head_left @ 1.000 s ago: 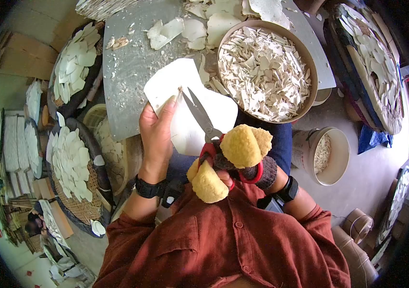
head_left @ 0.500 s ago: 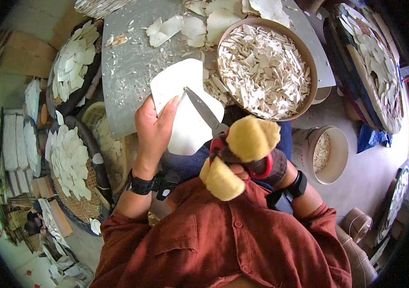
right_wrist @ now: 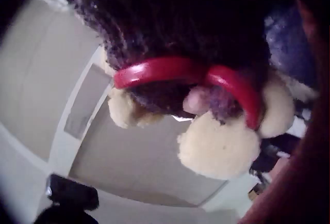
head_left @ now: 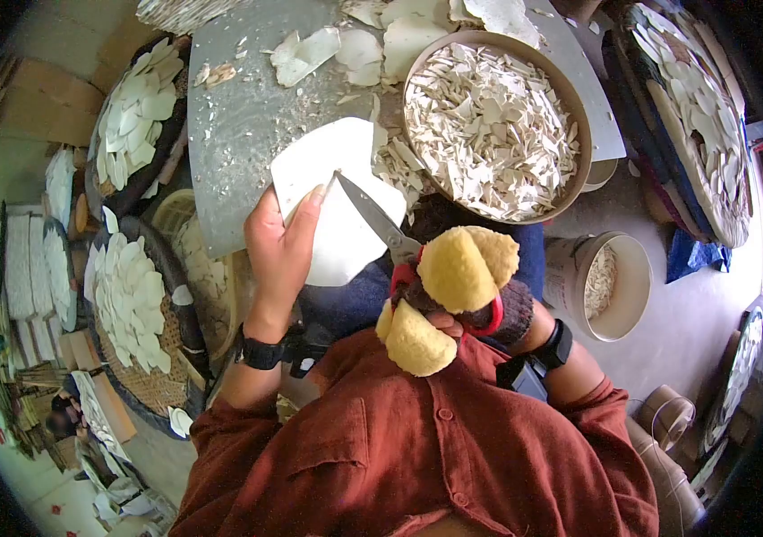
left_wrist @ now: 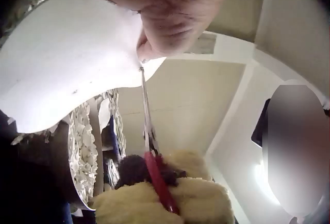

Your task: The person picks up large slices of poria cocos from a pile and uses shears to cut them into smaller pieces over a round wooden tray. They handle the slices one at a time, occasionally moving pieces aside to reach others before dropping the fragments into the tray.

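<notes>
A white, thin sheet-like piece (head_left: 332,206) is pinched at its left part by my left hand (head_left: 281,246), thumb on top. My right hand (head_left: 480,300), in a dark knitted glove, grips red-handled scissors (head_left: 380,219); yellow padding (head_left: 458,273) wraps around the handles. The blade tips touch the sheet beside my left thumb. In the left wrist view the scissors (left_wrist: 146,100) meet the sheet (left_wrist: 67,53) just under the left thumb. The right wrist view has the red handle loops (right_wrist: 165,70) around the gloved fingers; the blades are hidden there.
A round pan (head_left: 587,134) full of white fragments stands on a grey metal board (head_left: 229,134) with scattered scraps. At the right is a white bucket (head_left: 628,304) with fragments. Round trays of white pieces (head_left: 131,295) lie at the left, another tray (head_left: 695,116) at the far right.
The sheet has turned and shifted in my left hand, its lower right part moving up and left. Both hands have moved slightly, the scissors staying at the sheet.
</notes>
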A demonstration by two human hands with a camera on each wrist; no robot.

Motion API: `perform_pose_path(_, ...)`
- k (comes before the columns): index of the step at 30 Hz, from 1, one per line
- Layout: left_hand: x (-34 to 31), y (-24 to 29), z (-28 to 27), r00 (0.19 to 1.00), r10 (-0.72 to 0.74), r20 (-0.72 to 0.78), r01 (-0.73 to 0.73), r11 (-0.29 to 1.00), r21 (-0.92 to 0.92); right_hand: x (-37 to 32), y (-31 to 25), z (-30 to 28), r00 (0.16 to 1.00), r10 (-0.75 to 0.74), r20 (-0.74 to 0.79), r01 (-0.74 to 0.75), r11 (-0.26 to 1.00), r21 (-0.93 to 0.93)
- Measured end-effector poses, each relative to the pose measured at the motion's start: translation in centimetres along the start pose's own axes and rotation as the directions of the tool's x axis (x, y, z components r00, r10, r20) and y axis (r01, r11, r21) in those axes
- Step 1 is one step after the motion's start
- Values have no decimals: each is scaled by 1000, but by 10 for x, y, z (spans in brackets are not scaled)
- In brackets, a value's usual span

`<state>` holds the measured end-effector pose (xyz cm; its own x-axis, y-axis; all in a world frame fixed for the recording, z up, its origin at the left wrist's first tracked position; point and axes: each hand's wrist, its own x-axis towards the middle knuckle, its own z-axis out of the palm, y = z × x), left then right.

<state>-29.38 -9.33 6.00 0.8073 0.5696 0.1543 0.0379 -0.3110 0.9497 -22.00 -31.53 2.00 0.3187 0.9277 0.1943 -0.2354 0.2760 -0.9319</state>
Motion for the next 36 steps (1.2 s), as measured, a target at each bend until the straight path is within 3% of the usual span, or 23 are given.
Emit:
perform_pose_path(1,1,5,-3,996,77,35,-81,989,121,4,-6,-4,987,-161,6,156,944,-291)
perform_pose_path(5,7,26,-17,909,318,271,-413,785,462,1,-17,-7,934,318,-163,-305,947,98)
perform_pose_path(6,9,28,-17,866,360,347,-496,710,500,4,-22,-6,966,189,-179,-236,926,-296)
perform_pose_path(7,10,29,-16,862,360,358,-503,701,505,7,-27,-4,988,61,-143,-140,753,-643)
perform_pose_path(8,11,30,-16,857,361,368,-511,691,511,11,-37,-2,991,65,-114,-129,644,-754)
perform_pose_path(9,13,31,-16,851,364,379,-521,679,518,6,-22,-5,973,145,-177,-207,888,-412)
perform_pose_path(10,12,31,-17,859,358,366,-507,692,514,-4,7,-9,949,245,-198,-249,969,8)
perform_pose_path(11,11,31,-18,867,350,354,-493,705,510,-5,10,-7,960,217,-177,-199,973,114)
perform_pose_path(14,5,28,-15,907,346,241,-420,800,429,-7,6,-5,987,-162,-22,150,954,-259)
perform_pose_path(15,3,26,-12,920,344,190,-392,837,382,-6,2,2,994,-103,-33,105,992,76)
perform_pose_path(16,1,23,-8,930,343,133,-368,870,328,-7,-1,10,998,-41,-43,55,918,392)
perform_pose_path(18,-3,19,-1,944,327,42,-328,920,216,-11,-3,29,994,89,-59,7,497,868)
perform_pose_path(20,-2,19,-1,949,312,33,-313,934,173,-18,-16,42,918,388,-75,29,122,992)
perform_pose_path(23,8,27,-11,926,320,201,-368,885,285,-34,41,9,940,327,-94,-148,641,753)
perform_pose_path(24,13,33,-18,900,325,292,-419,833,362,-34,47,9,965,214,-150,-148,921,361)
perform_pose_path(25,16,35,-22,868,319,381,-471,771,428,-35,53,9,974,96,-204,-163,925,-344)
perform_pose_path(26,21,33,-22,829,369,420,-545,701,460,-36,59,9,967,-22,-255,-180,650,-738)
perform_pose_path(28,20,35,-18,823,356,443,-565,602,564,14,-9,-3,978,69,-199,-200,600,-774)
perform_pose_path(29,19,37,-15,820,348,455,-571,546,613,22,-21,1,966,63,-250,-256,355,-899)
perform_pose_path(31,19,38,-9,830,347,437,-558,497,664,27,-11,7,965,177,-194,-250,843,-476)
perform_pose_path(32,18,38,-6,844,353,404,-536,510,673,27,-1,10,966,216,-139,-238,957,-167)
perform_pose_path(34,16,36,-6,865,352,358,-500,537,680,27,15,14,974,228,-10,-197,859,473)
perform_pose_path(36,12,29,-8,880,340,333,-474,567,674,23,18,16,992,128,-6,-99,795,598)
